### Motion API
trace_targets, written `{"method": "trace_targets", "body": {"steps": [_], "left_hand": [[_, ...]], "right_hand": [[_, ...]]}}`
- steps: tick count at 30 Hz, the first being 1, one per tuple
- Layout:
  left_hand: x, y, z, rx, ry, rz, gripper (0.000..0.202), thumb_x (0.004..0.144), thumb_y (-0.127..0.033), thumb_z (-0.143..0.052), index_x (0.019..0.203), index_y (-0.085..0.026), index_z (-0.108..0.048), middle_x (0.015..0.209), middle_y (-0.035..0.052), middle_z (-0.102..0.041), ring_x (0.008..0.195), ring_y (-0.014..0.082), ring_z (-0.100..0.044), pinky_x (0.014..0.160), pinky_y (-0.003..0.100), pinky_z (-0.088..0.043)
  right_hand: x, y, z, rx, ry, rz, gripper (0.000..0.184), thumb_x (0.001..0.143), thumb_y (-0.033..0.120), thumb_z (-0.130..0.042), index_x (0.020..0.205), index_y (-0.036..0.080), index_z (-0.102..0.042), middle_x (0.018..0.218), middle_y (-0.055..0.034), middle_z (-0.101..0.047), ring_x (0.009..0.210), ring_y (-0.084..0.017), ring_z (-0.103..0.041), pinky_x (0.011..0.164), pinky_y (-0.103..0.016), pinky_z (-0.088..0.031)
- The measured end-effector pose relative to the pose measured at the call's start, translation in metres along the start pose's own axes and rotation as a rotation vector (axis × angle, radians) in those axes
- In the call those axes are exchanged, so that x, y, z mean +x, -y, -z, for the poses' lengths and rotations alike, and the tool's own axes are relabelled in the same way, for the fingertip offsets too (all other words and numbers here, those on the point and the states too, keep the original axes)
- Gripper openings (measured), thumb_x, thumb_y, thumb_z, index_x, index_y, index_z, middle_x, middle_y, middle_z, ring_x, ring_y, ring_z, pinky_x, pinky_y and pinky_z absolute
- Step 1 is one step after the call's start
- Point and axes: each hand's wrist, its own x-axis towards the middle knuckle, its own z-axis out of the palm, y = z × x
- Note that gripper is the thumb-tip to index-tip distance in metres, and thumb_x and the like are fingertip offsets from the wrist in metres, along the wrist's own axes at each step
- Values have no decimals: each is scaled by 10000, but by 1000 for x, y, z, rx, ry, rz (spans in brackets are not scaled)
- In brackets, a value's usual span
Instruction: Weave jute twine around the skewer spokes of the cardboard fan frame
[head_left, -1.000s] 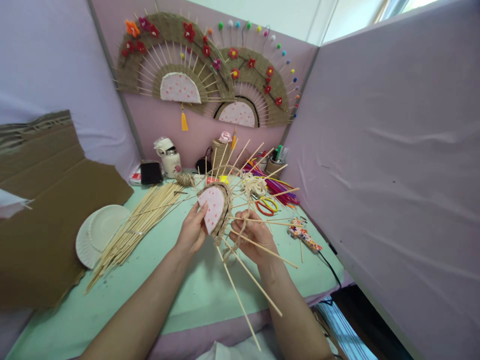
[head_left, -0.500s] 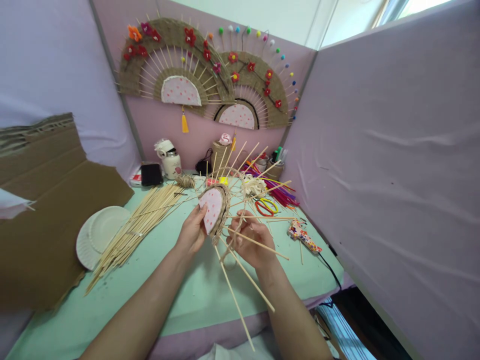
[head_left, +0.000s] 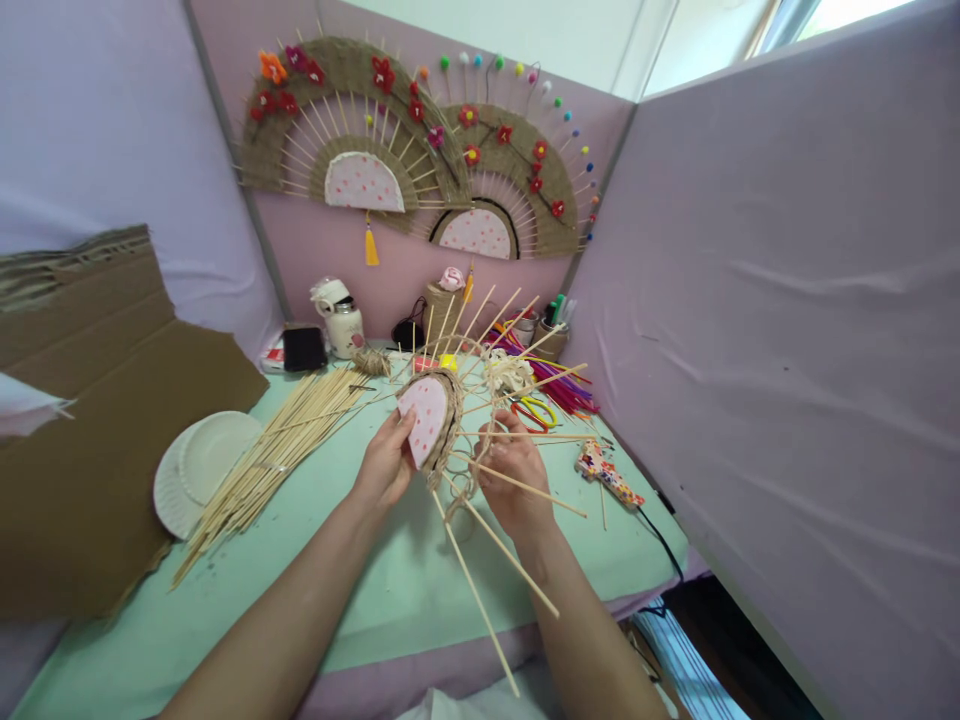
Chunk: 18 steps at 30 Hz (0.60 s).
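Note:
A half-round fan base (head_left: 426, 420) faced with pink dotted cloth and edged in twine sits in my left hand (head_left: 386, 462), thumb on the cloth. Thin wooden sticks (head_left: 504, 542) spread from its curved edge, pointing up, right and toward me. My right hand (head_left: 516, 470) is among the right-hand sticks, its fingers closed on a loose strand of jute twine (head_left: 486, 432). That twine curls in loops (head_left: 459, 487) between the sticks near the base.
Bamboo sticks (head_left: 292, 450) lie left beside paper plates (head_left: 176, 490) and torn cardboard (head_left: 97, 450). A patterned glue gun (head_left: 609, 475) with a cord and scissors (head_left: 534, 412) lie right. Behind stand a white bottle (head_left: 341, 325) and a twine spool (head_left: 442, 310); finished fans (head_left: 300, 150) hang on the panel.
My right hand has shifted slightly right, and its fingers have drawn together on the twine. The large loop around the sticks has become smaller. My left hand stays nearly still.

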Motion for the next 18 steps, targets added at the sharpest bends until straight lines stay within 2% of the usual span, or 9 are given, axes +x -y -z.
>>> {"method": "trace_targets", "body": {"steps": [2, 5, 10, 15, 18], "left_hand": [[1, 0, 1, 1, 3, 4, 289, 823, -154, -622, 1111, -136, -624, 1016, 83, -722, 812, 141, -687, 764, 234, -552], [1, 0, 0, 5, 16, 8, 264, 833, -143, -601, 1095, -131, -636, 1006, 79, -724, 802, 135, -685, 743, 215, -548], [-4, -3, -6, 17, 56, 52, 231, 850, -133, -560, 1062, -93, -641, 892, 88, -731, 704, 144, -678, 646, 221, -554], [-6, -3, -6, 38, 68, 115, 239, 874, -122, -514, 1084, -68, -615, 773, 87, -720, 599, 152, -660, 586, 244, -544], [-3, -1, -1, 12, 97, 183, 292, 881, -146, -514, 1150, -62, -590, 827, 109, -725, 627, 174, -675, 616, 275, -551]], "right_hand": [[-1, 2, 0, -47, -55, 93, 396, 676, 138, -675, 1021, 245, -513, 839, 46, -593, 479, -22, -420, 473, -165, -356], [-2, 6, -1, -126, -20, 148, 394, 719, 142, -659, 1049, 264, -481, 917, 30, -635, 394, 6, -355, 418, -160, -314], [-1, 10, -5, -154, 86, 78, 438, 764, 165, -655, 1133, 274, -447, 993, -3, -666, 307, 32, -289, 319, -138, -194], [3, 9, -8, -89, 183, 24, 472, 770, 197, -676, 1169, 292, -444, 946, 20, -669, 285, 35, -255, 290, -130, -178], [5, 8, -9, -64, 235, 18, 488, 770, 177, -669, 1192, 300, -455, 911, 34, -661, 279, 40, -243, 289, -123, -168]]}}
